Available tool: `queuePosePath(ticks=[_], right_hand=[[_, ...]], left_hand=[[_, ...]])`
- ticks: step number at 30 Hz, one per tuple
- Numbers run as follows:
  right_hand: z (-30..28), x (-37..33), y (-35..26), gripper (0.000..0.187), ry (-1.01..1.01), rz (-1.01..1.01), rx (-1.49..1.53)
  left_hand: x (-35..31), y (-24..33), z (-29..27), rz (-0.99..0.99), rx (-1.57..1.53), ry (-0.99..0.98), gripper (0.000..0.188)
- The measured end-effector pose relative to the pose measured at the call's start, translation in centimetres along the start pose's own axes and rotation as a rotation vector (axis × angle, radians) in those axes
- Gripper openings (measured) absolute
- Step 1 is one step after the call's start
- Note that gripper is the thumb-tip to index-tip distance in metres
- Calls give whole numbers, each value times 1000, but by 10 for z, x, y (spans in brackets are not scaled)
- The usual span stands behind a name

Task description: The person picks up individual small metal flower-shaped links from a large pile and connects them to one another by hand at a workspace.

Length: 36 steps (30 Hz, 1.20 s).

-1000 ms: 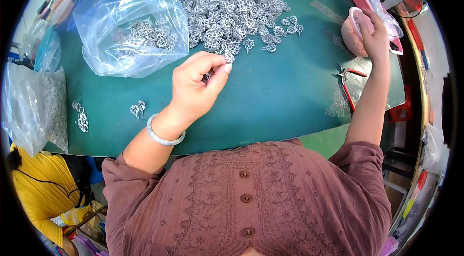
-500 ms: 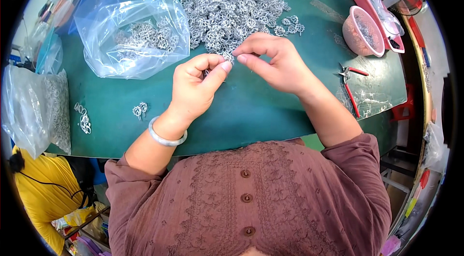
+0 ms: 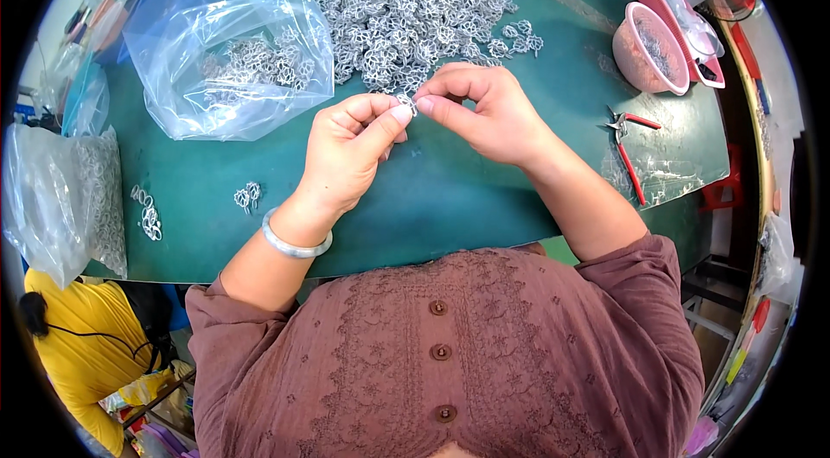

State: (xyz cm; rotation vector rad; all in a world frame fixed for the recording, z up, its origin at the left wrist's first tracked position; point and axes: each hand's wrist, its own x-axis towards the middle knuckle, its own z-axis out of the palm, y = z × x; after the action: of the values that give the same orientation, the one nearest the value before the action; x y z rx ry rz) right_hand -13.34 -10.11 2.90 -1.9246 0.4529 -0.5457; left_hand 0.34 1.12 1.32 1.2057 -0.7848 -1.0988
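Between my hands is a small silver wire piece [image 3: 406,104], flower-like in outline and partly covered by my fingertips. My left hand [image 3: 353,143], with a pale bangle [image 3: 296,242] on its wrist, pinches it between thumb and forefinger. From the other side my right hand [image 3: 488,112] closes thumb and forefinger at its right edge. Just beyond the fingertips lies a big heap of similar silver wire pieces [image 3: 415,9]. An open clear plastic bag [image 3: 233,117] to the left holds more of them.
Red-handled pliers [image 3: 629,155] lie on the green table [image 3: 450,207] at the right, below a pink basket [image 3: 635,52]. Two small clusters, one of wire pieces [image 3: 247,196] and one of rings [image 3: 149,216], lie at left near a filled bag [image 3: 95,190]. A person in yellow [image 3: 86,346] is at lower left.
Both hands stay at nearly the same spot, still pinching the silver wire piece. My left fingers have shifted slightly around it. The whole view has moved a little.
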Motion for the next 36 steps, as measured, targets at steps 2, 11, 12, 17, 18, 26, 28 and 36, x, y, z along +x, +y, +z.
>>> queuePosePath(ticks=[2, 11, 12, 17, 18, 26, 28, 36], right_hand=[[1, 0, 1, 11, 9, -12, -4], [3, -2, 3, 9, 22, -74, -56], [2, -1, 4, 9, 15, -75, -59], [-1, 0, 12, 14, 69, -74, 49], [-1, 0, 13, 17, 46, -108, 53], [7, -2, 19, 25, -105, 36, 385], [6, -2, 19, 25, -110, 91, 388], [2, -2, 15, 26, -157, 184, 414]], left_hand=[[0, -1, 0, -3, 1, -1, 8], [1, 0, -2, -135, -91, 16, 7], [2, 0, -2, -159, -106, 13, 8], [5, 1, -6, -234, -247, -45, 9], [5, 2, -7, -265, -286, -66, 10], [9, 1, -11, -349, -423, -139, 13], [9, 1, -10, -356, -440, -149, 13], [8, 1, -12, -365, -454, -171, 16]])
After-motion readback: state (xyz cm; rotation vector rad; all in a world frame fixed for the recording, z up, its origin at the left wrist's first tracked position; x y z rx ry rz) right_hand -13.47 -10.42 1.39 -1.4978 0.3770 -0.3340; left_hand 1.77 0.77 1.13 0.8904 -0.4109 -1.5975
